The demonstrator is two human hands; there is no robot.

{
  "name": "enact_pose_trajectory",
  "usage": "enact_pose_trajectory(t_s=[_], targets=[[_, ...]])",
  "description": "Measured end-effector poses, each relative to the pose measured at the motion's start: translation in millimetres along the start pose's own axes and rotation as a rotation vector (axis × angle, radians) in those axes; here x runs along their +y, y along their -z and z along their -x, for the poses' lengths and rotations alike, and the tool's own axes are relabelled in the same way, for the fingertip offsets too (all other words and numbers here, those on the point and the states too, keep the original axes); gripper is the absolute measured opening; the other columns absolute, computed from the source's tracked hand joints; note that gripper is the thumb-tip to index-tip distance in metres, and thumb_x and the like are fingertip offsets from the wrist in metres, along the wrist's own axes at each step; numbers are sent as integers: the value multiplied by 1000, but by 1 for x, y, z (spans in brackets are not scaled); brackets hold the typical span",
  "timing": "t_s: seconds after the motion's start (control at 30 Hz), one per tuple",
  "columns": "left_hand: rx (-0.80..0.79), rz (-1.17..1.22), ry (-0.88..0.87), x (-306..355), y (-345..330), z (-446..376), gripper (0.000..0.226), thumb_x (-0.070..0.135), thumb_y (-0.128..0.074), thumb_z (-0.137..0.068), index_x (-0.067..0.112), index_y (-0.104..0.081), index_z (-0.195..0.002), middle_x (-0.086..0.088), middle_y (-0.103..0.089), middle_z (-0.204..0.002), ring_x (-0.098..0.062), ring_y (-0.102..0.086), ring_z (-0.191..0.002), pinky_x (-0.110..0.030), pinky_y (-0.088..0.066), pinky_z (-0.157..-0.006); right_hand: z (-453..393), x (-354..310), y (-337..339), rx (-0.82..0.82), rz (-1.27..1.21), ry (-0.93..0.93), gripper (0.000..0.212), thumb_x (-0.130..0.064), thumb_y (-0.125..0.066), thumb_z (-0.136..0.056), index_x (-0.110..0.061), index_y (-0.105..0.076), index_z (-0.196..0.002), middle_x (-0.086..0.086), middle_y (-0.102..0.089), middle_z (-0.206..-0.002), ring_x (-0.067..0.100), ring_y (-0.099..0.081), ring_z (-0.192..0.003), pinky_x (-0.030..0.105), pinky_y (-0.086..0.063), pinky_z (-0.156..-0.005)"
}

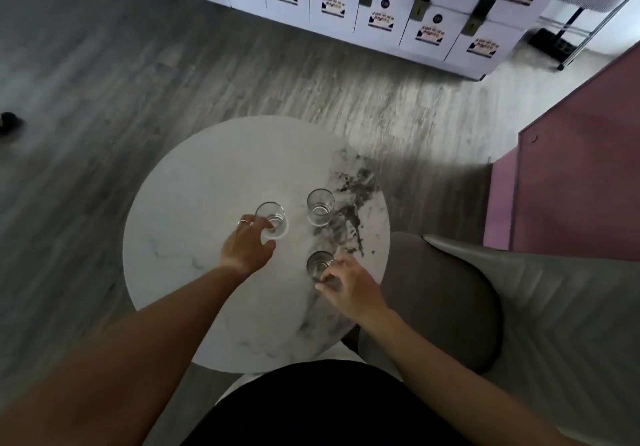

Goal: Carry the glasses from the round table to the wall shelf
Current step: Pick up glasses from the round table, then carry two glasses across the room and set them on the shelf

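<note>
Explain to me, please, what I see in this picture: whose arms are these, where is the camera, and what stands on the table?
There is no machine here. A person wears one camera on the head, and it looks down, so the two bare arms are that person's own.

Below stands a round white marble-patterned table with three clear drinking glasses on it. The left hand, with rings, has its fingers around the left clear glass. The right hand closes on the near clear glass. The far clear glass stands untouched. Both touched glasses seem to rest on the table; whether either is lifted I cannot tell.

A grey padded chair stands to the right, and white lockers are behind.
</note>
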State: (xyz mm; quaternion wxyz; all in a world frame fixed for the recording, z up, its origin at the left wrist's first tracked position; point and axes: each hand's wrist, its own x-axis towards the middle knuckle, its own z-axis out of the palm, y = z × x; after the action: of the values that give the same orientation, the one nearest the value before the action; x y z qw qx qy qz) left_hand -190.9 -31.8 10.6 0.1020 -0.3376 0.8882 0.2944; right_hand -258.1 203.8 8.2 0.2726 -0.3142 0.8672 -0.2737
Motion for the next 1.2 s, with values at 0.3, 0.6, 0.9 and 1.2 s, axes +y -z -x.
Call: enact_pose_trajectory(t_s=[0.3,0.6,0.9,1.2], targets=[[167,53,-29,-2,-8,-3,15,24,-73,-85,13,-66,-92,-10,-64,-111,-35,-64,-96,-35,-45,-76,-15,1,-1,35,22,153,22,-32,-80,-81,-13,-70,-87,5,-62,-110,21,-61,-99,27,-53,-75],[412,223,49,-37,42,31,21,11,-83,-74,6,-63,-71,-8,-69,-77,-28,-64,-79,-29,-45,-74,-69,-68,-4,-41,19,347,25,-33,-75,-85,-11,-70,-96,10,-63,-115,26,-64,-97,28,-50,-80],[651,269,422,-123,82,144,21,24,-81,-77,17,-62,-72,3,-61,-80,-24,-60,-80,-33,-46,-73,-97,-170,-52,-273,40,603,22,-32,-77,-84,-13,-67,-87,7,-61,-102,21,-60,-94,21,-38,-74],[889,359,695,-196,78,298,25,28,-78,-80,16,-73,-101,2,-70,-103,-21,-61,-102,-35,-48,-91,-20,-274,-146,-449,132,877,27,-38,-73,-87,-12,-69,-93,8,-62,-106,22,-63,-92,23,-43,-75]])
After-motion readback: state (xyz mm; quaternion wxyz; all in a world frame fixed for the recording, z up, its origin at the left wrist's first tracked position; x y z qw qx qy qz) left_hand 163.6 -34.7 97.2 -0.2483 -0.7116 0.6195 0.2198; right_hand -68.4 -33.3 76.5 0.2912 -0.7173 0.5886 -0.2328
